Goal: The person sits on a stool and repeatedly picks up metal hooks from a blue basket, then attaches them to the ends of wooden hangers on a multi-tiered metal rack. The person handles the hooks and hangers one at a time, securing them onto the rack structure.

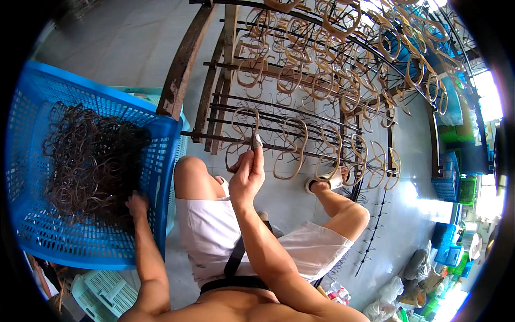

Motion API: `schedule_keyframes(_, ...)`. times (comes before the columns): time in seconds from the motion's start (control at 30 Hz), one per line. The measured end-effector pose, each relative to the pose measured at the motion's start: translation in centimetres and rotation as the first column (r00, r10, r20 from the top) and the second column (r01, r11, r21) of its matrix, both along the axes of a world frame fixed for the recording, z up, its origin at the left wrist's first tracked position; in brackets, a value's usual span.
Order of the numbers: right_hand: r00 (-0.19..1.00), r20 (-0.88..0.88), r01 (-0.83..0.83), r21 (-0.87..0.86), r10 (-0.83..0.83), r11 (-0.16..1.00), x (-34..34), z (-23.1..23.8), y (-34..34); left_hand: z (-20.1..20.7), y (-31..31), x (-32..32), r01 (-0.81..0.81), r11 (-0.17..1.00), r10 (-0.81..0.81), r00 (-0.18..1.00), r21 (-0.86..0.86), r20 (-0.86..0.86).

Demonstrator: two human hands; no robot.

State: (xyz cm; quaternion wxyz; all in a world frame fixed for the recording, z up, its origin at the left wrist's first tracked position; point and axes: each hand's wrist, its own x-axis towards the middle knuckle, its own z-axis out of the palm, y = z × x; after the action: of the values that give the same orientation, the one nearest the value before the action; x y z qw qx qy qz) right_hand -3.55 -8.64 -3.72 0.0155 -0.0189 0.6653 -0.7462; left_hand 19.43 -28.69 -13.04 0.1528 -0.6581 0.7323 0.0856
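Observation:
At the rack's near rod, my right hand [248, 174] is closed in a pinch on a tan eyeglass frame [236, 144]. One raised digit has a whitish covering at its tip. More tan eyeglass frames [289, 156] hang along the same dark rod, to the right of that hand. On the left, my left hand [138, 205] reaches into a blue plastic basket [170, 161]. It rests at the edge of a tangled heap of dark brown, loop-shaped pieces [88, 155] that look like eyeglass frames. Its fingers are partly hidden there.
A worn wooden rack [188, 59] carries several rods of hanging frames ahead of me. One thin rod with hooks [373, 236] stands at right. A pale green basket [104, 292] sits at lower left; blue and green crates [448, 188] and plastic bags [389, 295] lie at right.

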Motion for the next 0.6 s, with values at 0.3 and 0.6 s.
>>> schedule_keyframes(0.3, 0.972, -0.236, 0.073, 0.268, -0.008, 0.961, -0.8, -1.3, 0.0, -0.5, -1.1, 0.2, 0.09, 0.992, -0.069, 0.975, 0.089, -0.212)
schedule_keyframes(0.6, 0.975, -0.22, 0.084, 0.215, -0.035, 0.973, -0.3, -1.2, -0.7, -2.3, -0.7, 0.7, 0.06, 0.998, -0.062, 0.966, -0.014, -0.251)
